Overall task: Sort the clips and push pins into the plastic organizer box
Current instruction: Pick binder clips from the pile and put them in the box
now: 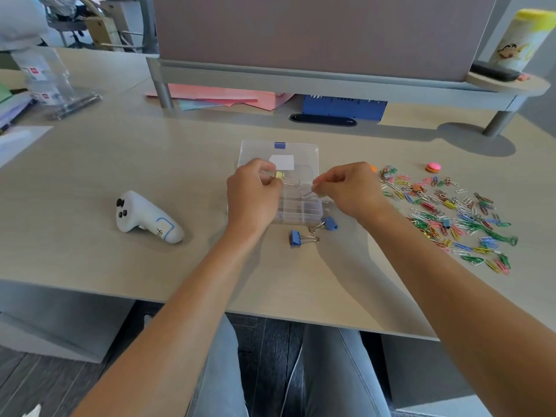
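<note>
A clear plastic organizer box [298, 210] lies open on the desk, its lid [304, 152] folded away from me. Over it, my left hand [252, 195] pinches a yellow binder clip [284, 178] with its wire handles pointing right. My right hand [349, 188] pinches another binder clip [311, 194] by its wire handle above the compartments; its body is hidden. Two blue binder clips [301, 237] [326, 224] lie on the desk just in front of the box. A large scatter of coloured paper clips [451, 215] spreads to the right.
A white handheld controller [147, 218] lies at the left. A pink and orange round object [433, 167] sits behind the paper clips. Pink papers [222, 96] and a blue box [343, 106] lie under the raised shelf. A yellow-capped bottle [517, 40] stands at top right.
</note>
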A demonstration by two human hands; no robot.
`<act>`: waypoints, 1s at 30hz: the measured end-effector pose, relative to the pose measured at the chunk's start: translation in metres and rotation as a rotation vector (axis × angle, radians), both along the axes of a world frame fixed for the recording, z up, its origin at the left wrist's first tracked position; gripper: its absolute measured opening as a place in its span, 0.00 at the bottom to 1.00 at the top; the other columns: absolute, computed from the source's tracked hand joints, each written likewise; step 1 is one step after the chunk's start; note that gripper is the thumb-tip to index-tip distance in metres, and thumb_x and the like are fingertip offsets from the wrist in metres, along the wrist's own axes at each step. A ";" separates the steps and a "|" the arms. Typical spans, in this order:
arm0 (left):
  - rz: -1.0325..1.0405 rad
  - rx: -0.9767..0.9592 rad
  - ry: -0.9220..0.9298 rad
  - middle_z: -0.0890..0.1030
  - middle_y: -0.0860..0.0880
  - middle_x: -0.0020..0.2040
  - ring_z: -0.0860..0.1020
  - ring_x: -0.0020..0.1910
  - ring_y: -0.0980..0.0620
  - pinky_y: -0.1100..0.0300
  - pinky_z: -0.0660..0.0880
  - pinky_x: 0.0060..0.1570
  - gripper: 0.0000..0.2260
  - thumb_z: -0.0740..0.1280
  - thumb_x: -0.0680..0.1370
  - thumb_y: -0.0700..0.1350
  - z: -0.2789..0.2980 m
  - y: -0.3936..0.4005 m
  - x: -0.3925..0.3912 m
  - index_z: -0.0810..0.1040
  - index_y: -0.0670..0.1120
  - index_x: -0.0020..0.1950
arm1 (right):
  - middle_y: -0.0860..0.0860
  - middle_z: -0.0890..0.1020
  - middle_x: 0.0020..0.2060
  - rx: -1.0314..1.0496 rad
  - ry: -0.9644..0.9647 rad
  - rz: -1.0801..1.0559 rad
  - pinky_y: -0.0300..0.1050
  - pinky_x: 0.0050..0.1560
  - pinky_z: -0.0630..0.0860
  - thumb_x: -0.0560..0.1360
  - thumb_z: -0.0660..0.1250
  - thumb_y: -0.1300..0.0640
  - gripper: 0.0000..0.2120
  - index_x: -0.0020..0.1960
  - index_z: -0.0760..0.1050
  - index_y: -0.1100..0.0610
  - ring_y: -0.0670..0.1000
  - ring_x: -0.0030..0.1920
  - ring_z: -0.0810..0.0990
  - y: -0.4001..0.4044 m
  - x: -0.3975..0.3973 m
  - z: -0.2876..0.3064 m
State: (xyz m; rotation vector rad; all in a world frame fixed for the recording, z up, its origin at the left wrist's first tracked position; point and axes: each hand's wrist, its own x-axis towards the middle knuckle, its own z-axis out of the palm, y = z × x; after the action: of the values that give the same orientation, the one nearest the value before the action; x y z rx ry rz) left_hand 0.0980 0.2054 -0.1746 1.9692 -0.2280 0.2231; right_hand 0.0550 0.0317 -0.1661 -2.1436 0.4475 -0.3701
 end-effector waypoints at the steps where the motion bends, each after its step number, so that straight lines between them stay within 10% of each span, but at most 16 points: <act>1: 0.005 0.025 -0.017 0.86 0.51 0.42 0.83 0.41 0.54 0.59 0.79 0.48 0.07 0.71 0.75 0.40 -0.001 -0.001 0.000 0.84 0.46 0.52 | 0.48 0.86 0.39 -0.015 0.005 -0.002 0.34 0.36 0.74 0.73 0.76 0.58 0.03 0.47 0.87 0.54 0.46 0.39 0.82 0.000 0.002 -0.001; 12: 0.073 0.168 -0.004 0.83 0.56 0.39 0.82 0.44 0.49 0.46 0.77 0.53 0.03 0.71 0.74 0.46 -0.011 -0.006 0.005 0.83 0.51 0.46 | 0.46 0.82 0.35 -0.278 -0.005 -0.048 0.50 0.43 0.83 0.71 0.77 0.53 0.05 0.40 0.81 0.50 0.49 0.37 0.81 0.011 0.007 -0.016; 30: 0.008 0.459 -0.170 0.81 0.49 0.52 0.76 0.55 0.45 0.49 0.69 0.55 0.09 0.68 0.79 0.49 -0.022 -0.030 -0.003 0.81 0.48 0.56 | 0.43 0.80 0.38 -0.217 -0.067 0.006 0.41 0.40 0.74 0.77 0.64 0.62 0.10 0.49 0.83 0.54 0.46 0.39 0.79 -0.010 -0.018 -0.022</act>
State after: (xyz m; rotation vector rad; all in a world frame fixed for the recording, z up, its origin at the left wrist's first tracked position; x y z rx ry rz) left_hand 0.0949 0.1758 -0.1963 2.4074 -0.4099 0.3695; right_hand 0.0370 0.0218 -0.1877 -2.3340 0.3771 -0.5057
